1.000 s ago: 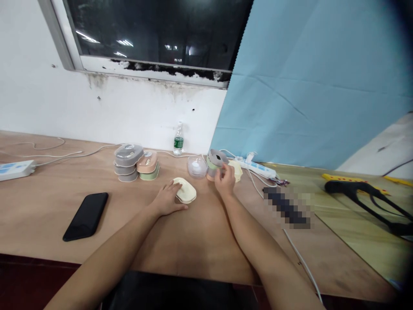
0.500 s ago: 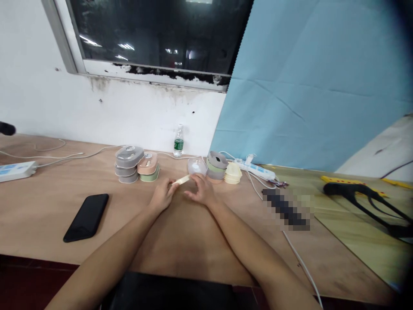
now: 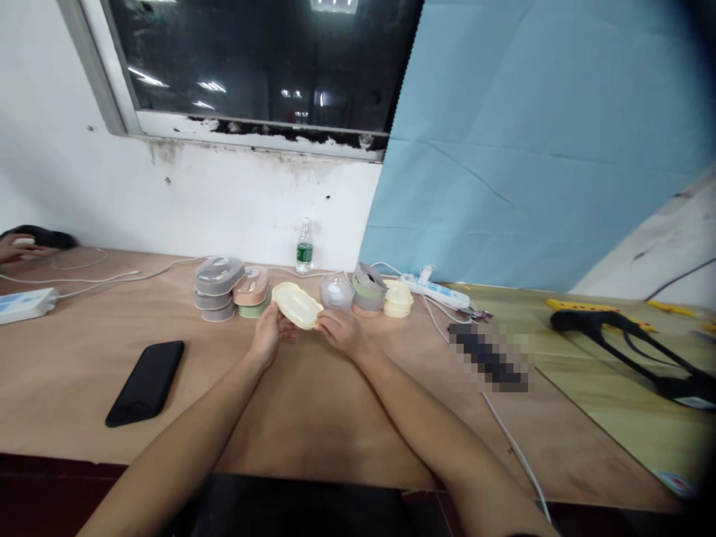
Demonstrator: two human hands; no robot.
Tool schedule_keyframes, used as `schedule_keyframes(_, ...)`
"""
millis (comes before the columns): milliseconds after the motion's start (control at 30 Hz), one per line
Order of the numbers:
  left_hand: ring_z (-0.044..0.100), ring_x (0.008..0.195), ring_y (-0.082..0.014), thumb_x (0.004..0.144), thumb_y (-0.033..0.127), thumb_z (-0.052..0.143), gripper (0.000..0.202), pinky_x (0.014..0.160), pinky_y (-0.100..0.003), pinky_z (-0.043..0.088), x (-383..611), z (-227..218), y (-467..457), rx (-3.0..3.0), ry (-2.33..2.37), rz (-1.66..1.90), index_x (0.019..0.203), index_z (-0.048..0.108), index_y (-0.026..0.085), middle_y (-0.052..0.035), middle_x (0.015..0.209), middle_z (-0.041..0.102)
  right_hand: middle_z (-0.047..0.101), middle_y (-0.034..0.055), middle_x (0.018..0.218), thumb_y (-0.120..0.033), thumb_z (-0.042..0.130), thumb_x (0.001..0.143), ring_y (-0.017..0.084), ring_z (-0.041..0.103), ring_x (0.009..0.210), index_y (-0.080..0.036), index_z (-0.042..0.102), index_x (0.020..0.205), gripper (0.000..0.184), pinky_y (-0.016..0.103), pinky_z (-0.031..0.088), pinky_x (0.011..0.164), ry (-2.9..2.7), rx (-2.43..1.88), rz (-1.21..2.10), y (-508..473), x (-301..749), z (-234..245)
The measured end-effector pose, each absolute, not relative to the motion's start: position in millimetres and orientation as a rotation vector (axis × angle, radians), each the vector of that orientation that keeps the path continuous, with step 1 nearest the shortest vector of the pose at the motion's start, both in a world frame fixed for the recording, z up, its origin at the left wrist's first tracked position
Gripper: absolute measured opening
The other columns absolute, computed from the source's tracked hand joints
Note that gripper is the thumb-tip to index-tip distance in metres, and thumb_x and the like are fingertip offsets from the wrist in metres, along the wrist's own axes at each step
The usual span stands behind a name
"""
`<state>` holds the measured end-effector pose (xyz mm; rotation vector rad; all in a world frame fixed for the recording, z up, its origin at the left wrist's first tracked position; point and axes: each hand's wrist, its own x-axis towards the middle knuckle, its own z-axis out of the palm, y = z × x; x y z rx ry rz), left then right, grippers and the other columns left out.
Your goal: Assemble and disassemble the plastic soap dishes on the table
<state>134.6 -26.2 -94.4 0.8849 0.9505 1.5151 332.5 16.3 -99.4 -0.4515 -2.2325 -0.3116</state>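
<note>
A shallow cream plastic tray (image 3: 299, 306) is held up above the table, tilted so that its hollow faces me. My left hand (image 3: 268, 334) grips its left end, and my right hand (image 3: 340, 331) pinches the right end. Behind it to the left stand lidded boxes: a stack of grey ones (image 3: 219, 277) beside a pink box (image 3: 251, 286) on a green one. To the right are clear domed lids (image 3: 336, 291), a pile of grey, green and pink rings (image 3: 368, 287), and several nested cream trays (image 3: 398, 298).
A black phone (image 3: 145, 382) lies on the left of the table (image 3: 313, 425). By the wall stands a water bottle (image 3: 305, 247). White power strips (image 3: 441, 291) and cables run along both sides. Another person's hand (image 3: 21, 247) shows at the far left.
The cream tray has turned from edge-on to showing its hollow side. My right hand has closed on its right end. Another person's hand has appeared at the far left.
</note>
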Motion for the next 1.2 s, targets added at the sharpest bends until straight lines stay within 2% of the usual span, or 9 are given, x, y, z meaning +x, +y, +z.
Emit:
schedule_keyframes(133,0.068,0.070,-0.0174,0.081,0.058,0.053,0.049,0.051,-0.023,0.048,139,-97,-29,1.018,0.940,1.450,0.107,0.051,0.017,-0.0122,0.109,0.066,0.067,0.0094,0.089,-0.029,0.038,0.096,0.018,0.062,0.083,-0.019,0.060,0.096,0.024,0.031,0.050,0.072,-2.168,-0.536,-0.325,20,336,-106)
schedule_keyframes(300,0.068,0.074,-0.0180,0.075,0.058,0.060,0.051,0.056,-0.025,0.049,143,-97,-33,1.132,0.954,1.378,0.105,0.051,0.019,-0.0102,0.111,0.065,0.064,0.0075,0.078,-0.029,0.036,0.096,0.018,0.059,0.072,-0.019,0.060,0.094,0.026,0.030,0.047,0.065,-2.188,-0.597,-0.413,22,335,-113)
schedule_keyframes(500,0.068,0.075,-0.0187,0.077,0.055,0.059,0.045,0.062,-0.027,0.050,142,-100,-33,1.139,0.918,1.357,0.101,0.052,0.018,-0.0053,0.093,0.069,0.064,0.0061,0.085,-0.028,0.041,0.095,0.017,0.059,0.080,-0.020,0.061,0.097,0.022,0.029,0.047,0.069,-2.291,-0.479,-0.421,17,325,-109)
schedule_keyframes(667,0.067,0.076,-0.0184,0.080,0.054,0.056,0.044,0.065,-0.029,0.050,139,-101,-31,1.184,0.901,1.393,0.104,0.053,0.017,-0.0067,0.096,0.069,0.064,0.0057,0.089,-0.027,0.047,0.092,0.016,0.059,0.082,-0.021,0.061,0.102,0.018,0.029,0.047,0.072,-2.316,-0.439,-0.440,14,322,-107)
schedule_keyframes(833,0.066,0.087,-0.0205,0.081,0.053,0.056,0.050,0.073,-0.033,0.050,135,-102,-34,1.457,1.051,1.394,0.114,0.051,0.016,-0.0128,0.114,0.064,0.063,0.0086,0.089,-0.022,0.043,0.091,0.018,0.058,0.083,-0.020,0.059,0.094,0.017,0.031,0.049,0.072,-1.991,-0.627,-0.417,33,342,-111)
schedule_keyframes(967,0.064,0.090,-0.0205,0.083,0.048,0.055,0.044,0.080,-0.035,0.050,132,-103,-38,1.838,1.195,1.266,0.113,0.056,0.016,-0.0109,0.105,0.067,0.058,0.0085,0.089,-0.026,0.040,0.090,0.021,0.055,0.088,-0.020,0.055,0.088,0.016,0.035,0.047,0.078,-1.617,-0.906,-0.430,56,385,-104)
schedule_keyframes(1067,0.064,0.085,-0.0189,0.086,0.046,0.051,0.039,0.077,-0.034,0.051,132,-102,-40,1.996,1.256,1.157,0.111,0.058,0.017,-0.0078,0.098,0.068,0.055,0.0111,0.094,-0.027,0.037,0.090,0.023,0.051,0.094,-0.018,0.052,0.091,0.017,0.040,0.043,0.085,-1.371,-1.087,-0.448,69,427,-101)
schedule_keyframes(1200,0.064,0.081,-0.0184,0.088,0.045,0.048,0.037,0.075,-0.033,0.051,133,-103,-40,2.086,1.298,1.096,0.110,0.059,0.017,-0.0060,0.091,0.069,0.053,0.0127,0.096,-0.027,0.037,0.090,0.024,0.049,0.094,-0.016,0.052,0.095,0.020,0.040,0.041,0.085,-1.202,-1.273,-0.420,72,470,-107)
